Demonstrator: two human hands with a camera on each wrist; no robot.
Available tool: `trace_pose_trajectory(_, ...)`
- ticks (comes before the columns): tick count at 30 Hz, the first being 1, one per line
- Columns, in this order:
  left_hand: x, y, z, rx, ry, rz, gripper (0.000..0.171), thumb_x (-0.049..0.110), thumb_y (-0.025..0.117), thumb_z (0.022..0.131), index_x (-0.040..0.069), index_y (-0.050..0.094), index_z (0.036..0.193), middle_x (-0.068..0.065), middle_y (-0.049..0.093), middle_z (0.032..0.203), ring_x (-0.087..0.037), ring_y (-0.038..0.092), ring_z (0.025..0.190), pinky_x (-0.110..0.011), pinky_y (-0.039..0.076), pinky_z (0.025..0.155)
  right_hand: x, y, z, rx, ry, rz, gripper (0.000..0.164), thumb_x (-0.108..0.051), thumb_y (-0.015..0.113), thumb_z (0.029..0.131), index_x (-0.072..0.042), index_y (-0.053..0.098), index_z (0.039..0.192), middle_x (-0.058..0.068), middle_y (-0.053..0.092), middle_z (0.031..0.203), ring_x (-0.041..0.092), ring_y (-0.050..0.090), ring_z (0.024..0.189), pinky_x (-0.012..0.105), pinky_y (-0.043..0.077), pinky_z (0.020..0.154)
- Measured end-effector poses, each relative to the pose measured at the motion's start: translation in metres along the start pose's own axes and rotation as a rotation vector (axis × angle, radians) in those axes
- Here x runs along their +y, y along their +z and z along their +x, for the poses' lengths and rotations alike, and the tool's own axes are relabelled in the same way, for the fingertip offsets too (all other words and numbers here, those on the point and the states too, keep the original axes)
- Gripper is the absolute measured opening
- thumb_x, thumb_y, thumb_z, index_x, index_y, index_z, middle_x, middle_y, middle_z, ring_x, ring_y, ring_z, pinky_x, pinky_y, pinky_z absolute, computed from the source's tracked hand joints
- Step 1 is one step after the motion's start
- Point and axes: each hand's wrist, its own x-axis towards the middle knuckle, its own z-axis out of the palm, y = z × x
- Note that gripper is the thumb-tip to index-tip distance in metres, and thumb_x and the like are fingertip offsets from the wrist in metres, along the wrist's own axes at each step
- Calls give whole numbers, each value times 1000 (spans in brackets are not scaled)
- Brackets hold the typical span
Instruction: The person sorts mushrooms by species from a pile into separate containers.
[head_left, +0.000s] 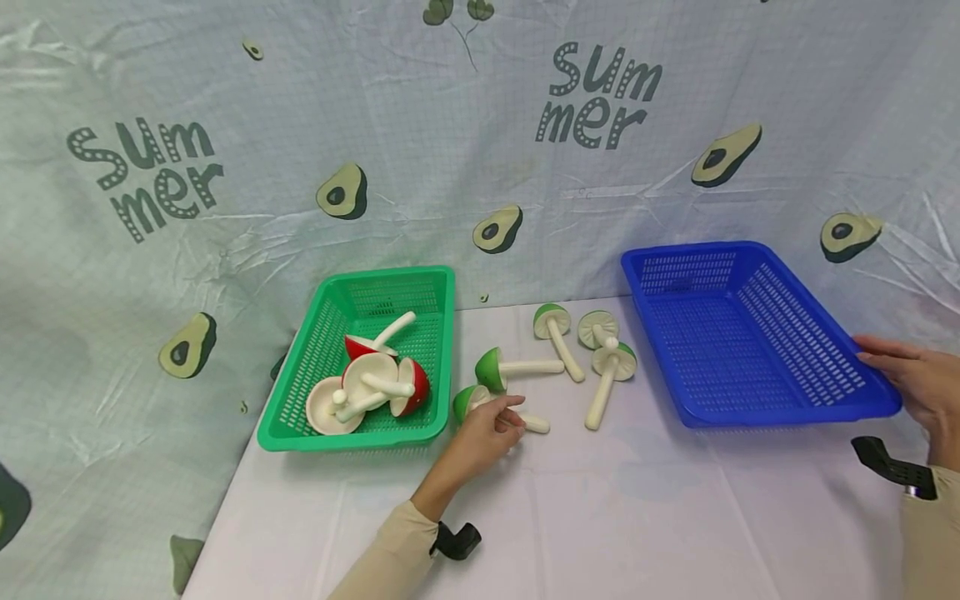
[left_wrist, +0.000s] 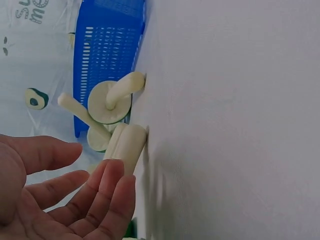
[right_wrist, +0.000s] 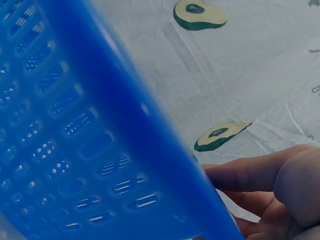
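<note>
My left hand (head_left: 491, 433) is over the nearest green-capped toy mushroom (head_left: 467, 400), its thumb and fingers spread apart. In the left wrist view, the fingertips overlap a pale mushroom stem (left_wrist: 131, 145). Beside it lies another green-capped mushroom (head_left: 491, 369), stem to the right, and further right are several more, one being a green-capped mushroom (head_left: 613, 362) close to the blue basket. My right hand (head_left: 918, 379) grips the right rim of the blue plastic basket (head_left: 780, 414), thumb at the rim and fingers partly hidden behind it. Nothing lies inside that basket.
A green plastic basket (head_left: 448, 358) stands to the left, holding several red-capped toy mushrooms (head_left: 414, 387). Both baskets and the loose mushrooms are on a white-covered table (head_left: 600, 517). Behind them hangs a pale cloth (head_left: 420, 108) printed with avocados and lettering.
</note>
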Motion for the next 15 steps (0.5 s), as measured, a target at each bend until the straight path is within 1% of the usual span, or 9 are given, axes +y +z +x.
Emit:
trace_pose_trajectory(3, 0, 0, 0, 15, 20, 78, 42, -1, 63, 92, -6, 62, 134, -6, 69, 92, -10, 60, 79, -20, 49, 65, 20, -24, 20, -48, -7, 21, 35, -4, 64, 99, -34, 82, 95, -20, 72, 87, 3, 69, 72, 22, 56, 59)
trace_pose_trajectory(5, 1, 0, -1, 20, 19, 124, 40, 0, 62, 92, -7, 64, 131, -2, 66, 80, -7, 55, 68, -19, 44, 59, 27, -33, 29, -57, -3, 20, 35, -5, 63, 100, -35, 81, 98, -20, 73, 90, 3, 70, 74, 22, 57, 60)
trace_pose_trajectory(6, 1, 0, -1, 22, 13, 137, 38, 0, 62, 92, -7, 65, 129, -1, 65, 74, -6, 53, 63, -19, 42, 56, 28, -33, 29, -57, -3, 23, 34, -5, 64, 99, -35, 81, 99, -20, 73, 90, 3, 70, 74, 22, 57, 60)
trace_pose_trajectory(8, 1, 1, -2, 18, -9, 156, 34, 2, 61, 94, -8, 67, 126, -1, 62, 64, -6, 47, 53, -19, 36, 50, 22, -24, 23, -47, 6, 31, 31, -6, 66, 98, -33, 82, 97, -20, 73, 90, 4, 69, 73, 23, 57, 59)
trace_pose_trajectory(10, 0, 3, -4, 13, -45, 159, 32, 4, 59, 96, -7, 68, 124, -2, 63, 59, -5, 45, 48, -19, 32, 48, 12, -11, 12, -54, 13, 51, 30, -6, 67, 98, -31, 82, 95, -20, 73, 89, 3, 69, 73, 23, 56, 58)
trace_pose_trajectory(12, 1, 4, -5, 19, -68, 172, 30, 6, 57, 98, -6, 70, 122, -4, 66, 61, -5, 48, 50, -20, 35, 50, -2, 5, -4, -54, 21, 70, 30, -4, 68, 96, -30, 82, 90, -20, 72, 87, 3, 68, 71, 23, 55, 57)
trace_pose_trajectory(13, 2, 5, -6, 29, -70, 189, 29, 6, 57, 97, -5, 71, 120, -5, 67, 63, -6, 49, 52, -21, 37, 51, -7, 11, -9, -53, 27, 72, 31, -4, 68, 97, -30, 82, 88, -20, 72, 86, 3, 67, 70, 22, 55, 56)
trace_pose_trajectory(15, 4, 6, -8, 59, -76, 227, 27, 8, 57, 97, -2, 73, 116, -4, 70, 72, -8, 54, 60, -23, 43, 57, -15, 20, -18, -58, 33, 75, 35, -2, 66, 97, -30, 81, 84, -20, 71, 85, 2, 66, 69, 21, 54, 56)
